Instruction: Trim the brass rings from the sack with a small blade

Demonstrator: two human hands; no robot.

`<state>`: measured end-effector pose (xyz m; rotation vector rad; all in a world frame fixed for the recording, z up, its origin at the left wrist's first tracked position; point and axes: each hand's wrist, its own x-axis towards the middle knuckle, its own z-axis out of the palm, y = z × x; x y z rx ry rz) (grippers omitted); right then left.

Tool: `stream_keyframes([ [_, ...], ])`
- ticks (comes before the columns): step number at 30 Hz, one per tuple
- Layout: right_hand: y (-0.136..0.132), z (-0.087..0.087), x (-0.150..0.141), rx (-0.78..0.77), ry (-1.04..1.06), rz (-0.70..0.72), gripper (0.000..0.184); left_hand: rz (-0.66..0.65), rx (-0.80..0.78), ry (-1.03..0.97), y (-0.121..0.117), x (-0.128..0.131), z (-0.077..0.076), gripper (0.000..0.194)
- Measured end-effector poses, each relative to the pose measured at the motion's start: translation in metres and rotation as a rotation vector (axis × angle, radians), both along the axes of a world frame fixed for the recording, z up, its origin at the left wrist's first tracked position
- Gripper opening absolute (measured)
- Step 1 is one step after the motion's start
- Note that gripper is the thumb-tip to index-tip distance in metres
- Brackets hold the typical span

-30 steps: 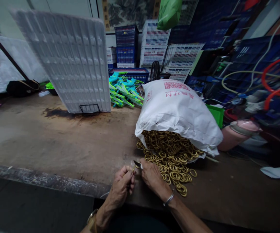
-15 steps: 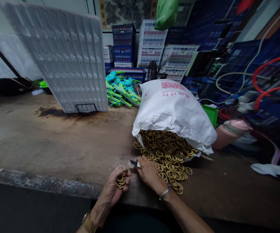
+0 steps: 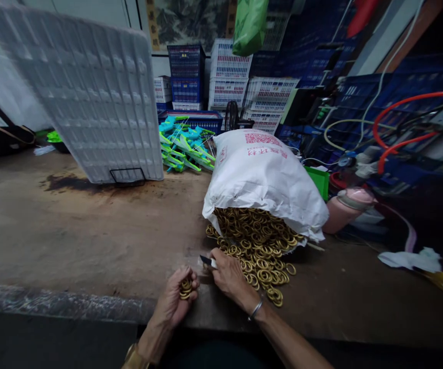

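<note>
My left hand [image 3: 172,302], near the table's front edge, is curled around several brass-coloured rings [image 3: 185,290] that show between its fingers and palm. Just to its right, my right hand [image 3: 229,278] grips what looks like a utility knife [image 3: 207,262], its dark blade pointing left and its pale body mostly hidden by the fingers. Beside and behind the right hand, a heap of loose rings [image 3: 266,252] spills onto the table from the open mouth of a white woven sack [image 3: 261,174] lying on its side.
A ribbed whitish panel [image 3: 102,102] leans upright in a black wire stand [image 3: 127,177] at the back left. Green and blue plastic pieces [image 3: 185,146] lie behind the sack, before stacked crates [image 3: 229,77]. To the right are a pink bottle [image 3: 344,210] and a crumpled white cloth [image 3: 411,259].
The whole view has swung slightly to the right, so things sit further left. My left fingers look more closed over the rings; the right hand keeps its hold on the knife.
</note>
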<state>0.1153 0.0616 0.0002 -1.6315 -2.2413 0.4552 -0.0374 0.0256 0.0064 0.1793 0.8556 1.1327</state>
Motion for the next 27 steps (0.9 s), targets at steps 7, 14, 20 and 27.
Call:
stream_keyframes([
  [7, -0.004, 0.009, -0.004, -0.033, 0.313, 0.085, 0.014, -0.092, 0.175, 0.436, -0.002, 0.014, -0.002, 0.036],
  [14, -0.002, 0.012, -0.01, -0.161, 0.45, 0.036, 0.019, -0.029, 0.301, 0.606, 0.001, 0.012, -0.005, 0.02],
  [20, 0.001, 0.013, -0.011, -0.288, 0.558, -0.015, 0.026, -0.142, 0.217, 0.514, 0.0, 0.011, -0.004, 0.025],
  [27, 0.0, 0.014, -0.011, -0.285, 0.596, -0.024, 0.024, -0.203, 0.181, 0.28, 0.0, 0.013, -0.001, 0.029],
])
